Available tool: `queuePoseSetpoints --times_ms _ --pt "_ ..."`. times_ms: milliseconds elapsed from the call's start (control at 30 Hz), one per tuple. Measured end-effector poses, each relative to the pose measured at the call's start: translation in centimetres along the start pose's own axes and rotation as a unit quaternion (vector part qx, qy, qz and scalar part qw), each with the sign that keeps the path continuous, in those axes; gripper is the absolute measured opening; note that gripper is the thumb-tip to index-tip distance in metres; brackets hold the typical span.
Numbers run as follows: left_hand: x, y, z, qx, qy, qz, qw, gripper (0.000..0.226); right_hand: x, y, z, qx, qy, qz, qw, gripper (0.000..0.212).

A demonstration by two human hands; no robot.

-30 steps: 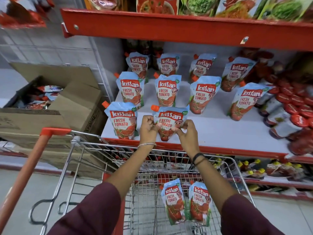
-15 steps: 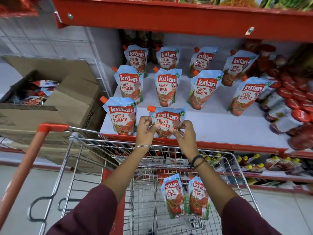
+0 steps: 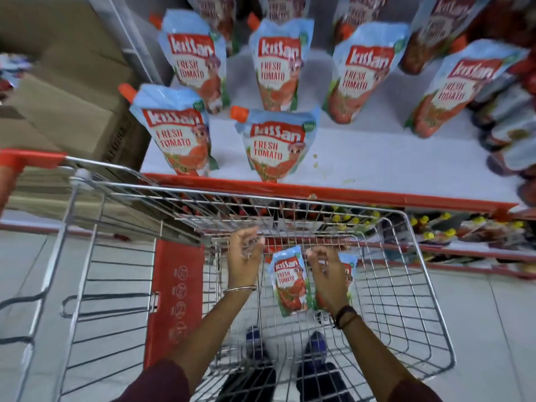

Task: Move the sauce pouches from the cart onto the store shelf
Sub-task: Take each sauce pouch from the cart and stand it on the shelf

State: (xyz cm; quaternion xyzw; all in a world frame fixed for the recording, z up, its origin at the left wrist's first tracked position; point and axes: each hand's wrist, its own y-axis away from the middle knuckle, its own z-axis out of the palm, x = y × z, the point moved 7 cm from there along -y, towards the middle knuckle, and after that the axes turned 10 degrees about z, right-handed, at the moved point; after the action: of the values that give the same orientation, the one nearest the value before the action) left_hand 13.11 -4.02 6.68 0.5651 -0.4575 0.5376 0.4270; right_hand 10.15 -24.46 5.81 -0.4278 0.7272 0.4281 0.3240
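- Both hands are reaching down into the silver wire shopping cart [image 3: 417, 285]; the left hand [image 3: 245, 256] is half open and holding nothing.
- The right hand [image 3: 326, 275] is hovering with curled fingers over the two blue-and-red tomato sauce pouches [image 3: 288, 281] standing near the front wall of the cart; it does not seem to be gripping yet.
- Two pouches are remaining in the cart. On the white store shelf [image 3: 377, 163] I am counting at least seven standing pouches, two at its front edge; the back row is cut off.
- Risk, in my judgement: the soft pouch may slip from a loose pinch, or a new one may be knocking over the front-edge pouch [image 3: 277, 143], because it is standing very close to the red lip.
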Motion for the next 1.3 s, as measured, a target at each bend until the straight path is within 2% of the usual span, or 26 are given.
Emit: queuePoseSetpoints --times_ms 100,167,233,300,367,433,533,567,633,700,867,933,967,1067,1200,1300 --pt "-6.0 1.7 0.7 -0.014 -0.054 -0.084 0.995 0.018 5.2 -1.1 0.8 0.000 0.053 0.069 0.996 0.009" --pt "-10.2 2.9 1.2 -0.028 -0.081 -0.138 0.987 0.020 8.7 -2.2 1.5 -0.013 0.083 0.116 0.990 0.014" --pt "-14.4 4.1 1.6 -0.053 -0.126 -0.194 0.971 0.023 11.8 -3.4 3.4 -0.072 0.126 0.148 0.978 0.021" --pt "-18.0 5.4 2.0 -0.094 -0.170 -0.275 0.942 0.023 14.8 -4.4 5.5 -0.139 0.180 0.167 0.959 0.032" --pt "-21.1 6.6 2.6 -0.123 -0.196 -0.337 0.913 0.034 18.9 -5.7 7.5 -0.181 0.191 0.202 0.943 0.028" --pt "-22.7 7.5 3.3 -0.107 -0.181 -0.386 0.898 0.035 18.9 -6.0 8.4 -0.168 0.198 0.209 0.943 0.025" --pt "-23.1 8.5 4.9 -0.052 -0.081 -0.462 0.881 0.014 18.8 -6.5 8.7 -0.146 0.184 0.227 0.945 0.035" --pt "-23.0 8.6 5.4 -0.051 -0.074 -0.467 0.880 0.018 19.1 -6.7 8.8 -0.136 0.180 0.238 0.945 0.036" --pt "-22.7 8.3 5.7 -0.042 -0.070 -0.462 0.883 0.011 18.6 -6.9 8.5 -0.121 0.168 0.247 0.947 0.031" --pt "-23.0 8.3 5.6 -0.037 -0.082 -0.460 0.883 0.018 18.6 -7.0 8.4 -0.119 0.147 0.252 0.949 0.024" --pt "-23.6 8.5 4.5 -0.040 -0.145 -0.436 0.887 0.033 19.5 -6.9 8.1 -0.134 0.046 0.320 0.937 0.024" --pt "-23.4 8.7 4.2 -0.033 -0.148 -0.420 0.895 0.037 18.1 -6.1 7.4 -0.135 0.011 0.329 0.935 0.016" --pt "-22.3 8.6 4.2 -0.024 -0.142 -0.411 0.900 0.039 17.2 -5.6 6.7 -0.132 -0.003 0.328 0.935 0.011" --pt "-17.3 8.3 4.9 -0.011 -0.118 -0.369 0.922 0.040 15.5 -4.0 4.8 -0.134 -0.037 0.330 0.934 0.023" --pt "-12.0 8.0 5.6 -0.051 -0.140 -0.297 0.943 0.042 12.3 -2.5 1.2 -0.111 -0.073 0.287 0.949 0.028" --pt "-7.6 8.0 6.1 -0.071 -0.158 -0.235 0.956 0.043 9.3 -1.2 -1.5 -0.107 -0.142 0.244 0.954 0.028"
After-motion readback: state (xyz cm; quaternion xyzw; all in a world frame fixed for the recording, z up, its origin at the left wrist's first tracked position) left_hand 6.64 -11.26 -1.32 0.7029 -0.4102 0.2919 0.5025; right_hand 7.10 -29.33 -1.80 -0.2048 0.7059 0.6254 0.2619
